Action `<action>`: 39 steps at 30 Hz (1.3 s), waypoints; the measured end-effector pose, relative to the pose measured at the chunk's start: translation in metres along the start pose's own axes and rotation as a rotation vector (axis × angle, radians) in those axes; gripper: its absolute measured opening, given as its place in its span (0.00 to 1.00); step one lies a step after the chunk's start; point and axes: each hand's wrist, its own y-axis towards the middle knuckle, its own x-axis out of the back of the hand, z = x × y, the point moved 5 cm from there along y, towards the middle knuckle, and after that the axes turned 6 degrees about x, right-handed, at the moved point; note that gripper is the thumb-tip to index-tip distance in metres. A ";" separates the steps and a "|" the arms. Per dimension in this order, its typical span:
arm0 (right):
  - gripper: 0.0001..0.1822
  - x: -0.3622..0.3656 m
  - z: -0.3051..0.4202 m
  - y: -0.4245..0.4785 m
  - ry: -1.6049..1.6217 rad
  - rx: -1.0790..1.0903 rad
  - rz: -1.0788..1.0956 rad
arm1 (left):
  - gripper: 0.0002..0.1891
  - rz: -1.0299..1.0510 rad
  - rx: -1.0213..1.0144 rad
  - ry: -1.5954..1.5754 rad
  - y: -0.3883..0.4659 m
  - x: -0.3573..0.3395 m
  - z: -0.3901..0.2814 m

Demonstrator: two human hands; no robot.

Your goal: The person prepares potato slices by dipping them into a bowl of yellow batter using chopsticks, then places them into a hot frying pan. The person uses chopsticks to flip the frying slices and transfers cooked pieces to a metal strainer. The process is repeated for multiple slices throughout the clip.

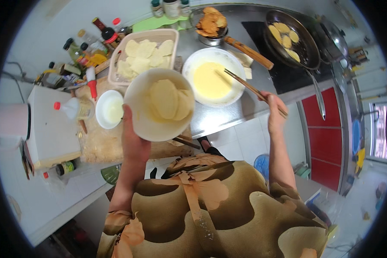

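My left hand (136,143) grips the side of a white bowl (136,108), its thumb at the rim. Pale flat slices (163,99), perhaps potato, lie inside with a little yellow liquid. In my right hand (275,113) is a pair of wooden chopsticks (245,84), their tips over a larger white bowl (187,69) of yellow batter (209,84). Whether the tips touch the batter I cannot tell. Behind the held bowl, a pinkish plastic basket (112,63) contains more pale slices (142,53).
A frying pan (313,48) with several pieces in oil sits on the black cooktop (285,79), handle towards me. Browned fried pieces (212,21) fill a wooden-handled strainer (250,53). A small white bowl (100,111) and plastic jug (75,109) stand left on the cutting board (100,146).
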 end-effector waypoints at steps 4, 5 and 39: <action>0.19 0.012 -0.038 -0.017 0.251 -0.262 -0.095 | 0.28 0.036 -0.017 0.021 -0.001 0.001 -0.001; 0.20 0.012 -0.044 -0.025 -0.018 -0.212 -0.137 | 0.28 0.039 -0.025 0.037 0.001 0.001 0.001; 0.21 0.005 -0.067 -0.020 0.237 -0.315 -0.343 | 0.31 0.055 0.042 0.156 -0.028 0.001 -0.020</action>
